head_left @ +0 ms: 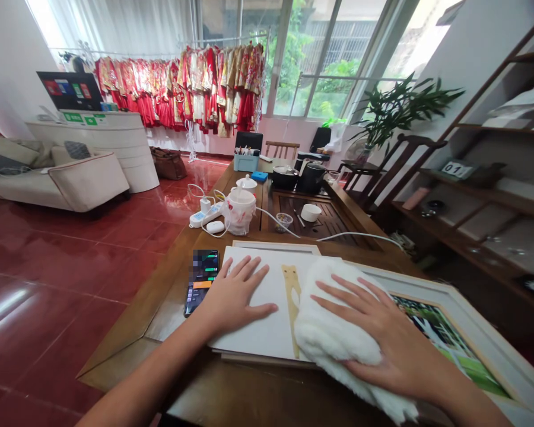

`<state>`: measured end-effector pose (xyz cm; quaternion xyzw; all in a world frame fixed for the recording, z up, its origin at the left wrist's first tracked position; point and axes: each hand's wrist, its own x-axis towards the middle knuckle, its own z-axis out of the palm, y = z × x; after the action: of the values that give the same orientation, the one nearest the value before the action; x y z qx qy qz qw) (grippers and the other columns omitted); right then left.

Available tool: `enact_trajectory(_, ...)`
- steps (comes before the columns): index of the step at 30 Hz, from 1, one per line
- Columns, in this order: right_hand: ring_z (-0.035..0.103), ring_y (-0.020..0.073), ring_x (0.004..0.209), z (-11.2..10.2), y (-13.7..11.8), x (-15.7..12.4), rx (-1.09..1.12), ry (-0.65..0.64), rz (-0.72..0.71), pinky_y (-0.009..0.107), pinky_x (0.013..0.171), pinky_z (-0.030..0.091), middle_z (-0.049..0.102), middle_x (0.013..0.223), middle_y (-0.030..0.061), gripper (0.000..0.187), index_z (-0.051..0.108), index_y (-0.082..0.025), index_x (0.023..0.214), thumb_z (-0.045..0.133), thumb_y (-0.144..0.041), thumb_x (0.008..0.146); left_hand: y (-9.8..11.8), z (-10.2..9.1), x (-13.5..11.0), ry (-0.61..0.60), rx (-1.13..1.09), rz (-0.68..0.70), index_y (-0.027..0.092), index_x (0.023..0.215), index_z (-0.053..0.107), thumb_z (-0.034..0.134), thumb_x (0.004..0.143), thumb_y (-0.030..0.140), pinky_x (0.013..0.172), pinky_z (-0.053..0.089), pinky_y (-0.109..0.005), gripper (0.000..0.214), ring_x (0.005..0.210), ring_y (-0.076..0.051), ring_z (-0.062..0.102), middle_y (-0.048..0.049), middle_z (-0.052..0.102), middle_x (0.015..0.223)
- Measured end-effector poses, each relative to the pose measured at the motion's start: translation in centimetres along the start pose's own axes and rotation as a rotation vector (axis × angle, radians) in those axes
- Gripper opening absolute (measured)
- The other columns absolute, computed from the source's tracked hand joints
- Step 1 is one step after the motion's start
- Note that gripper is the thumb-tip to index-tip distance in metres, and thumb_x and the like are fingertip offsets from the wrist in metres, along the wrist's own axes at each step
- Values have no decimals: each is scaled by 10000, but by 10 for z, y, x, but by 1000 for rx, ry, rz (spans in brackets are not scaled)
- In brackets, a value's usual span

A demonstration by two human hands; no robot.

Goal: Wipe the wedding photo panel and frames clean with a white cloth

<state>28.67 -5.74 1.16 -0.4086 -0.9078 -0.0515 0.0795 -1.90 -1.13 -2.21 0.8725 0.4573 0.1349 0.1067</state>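
Observation:
My left hand (234, 296) lies flat with fingers spread on a white board (267, 320) on the wooden table (160, 296). My right hand (382, 332) rests flat, fingers stretched out, on a fluffy white cloth (333, 332) that covers the board's right side. A thin wooden strip (292, 296) shows on the board between the two hands. A framed picture (463, 338) lies to the right, partly under the cloth and my right wrist. A phone (202, 280) with its screen lit lies just left of my left hand.
Further along the table stand a white kettle (241, 207), a power strip (207, 214) with cables, a tea tray (315, 216) with a white cup and dark pots. Wooden shelves (485, 196) stand at right, a sofa (57, 178) at left, red garments (182, 89) on a rack behind.

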Motion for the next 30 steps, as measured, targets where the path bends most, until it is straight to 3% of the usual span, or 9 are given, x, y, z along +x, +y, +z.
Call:
enact_trajectory(7,380,362,1365,8,31,32,-22,19,31,645,1064,306,429,1499,27,742,363,-392,1462,599,-597,788,0,-1,-1,16,2,14,297,1510,284,363,891,729,1192,104,-541,759,1476,-280,167,-35,232,1594)
enact_trajectory(13,396,366,1352,15,50,55,-24,67,41,646,1056,306,436,1493,51,734,398,-356,1452,586,-625,796,1,0,-1,26,13,0,287,1505,302,368,882,741,1188,112,-556,774,1472,-289,183,-46,241,1591)
enact_trajectory(17,386,373,1358,13,39,45,-17,70,20,650,1063,298,444,1488,37,735,380,-368,1460,590,-611,798,1,2,-1,35,14,-15,284,1503,307,373,870,755,1189,127,-553,791,1470,-282,194,-50,241,1591)
enact_trajectory(24,371,418,1357,2,0,2,-34,11,-18,665,1079,293,411,1506,29,815,304,-356,1501,603,-592,780,-3,3,-2,33,11,-17,277,1505,299,360,873,756,1186,120,-566,796,1472,-275,188,-54,230,1592)
enact_trajectory(30,356,403,1370,2,0,-1,-64,-26,-14,652,1072,303,371,1529,20,828,263,-363,1512,582,-610,788,-3,2,-2,21,-2,4,279,1508,295,356,880,748,1185,109,-571,786,1474,-287,177,-47,226,1592)
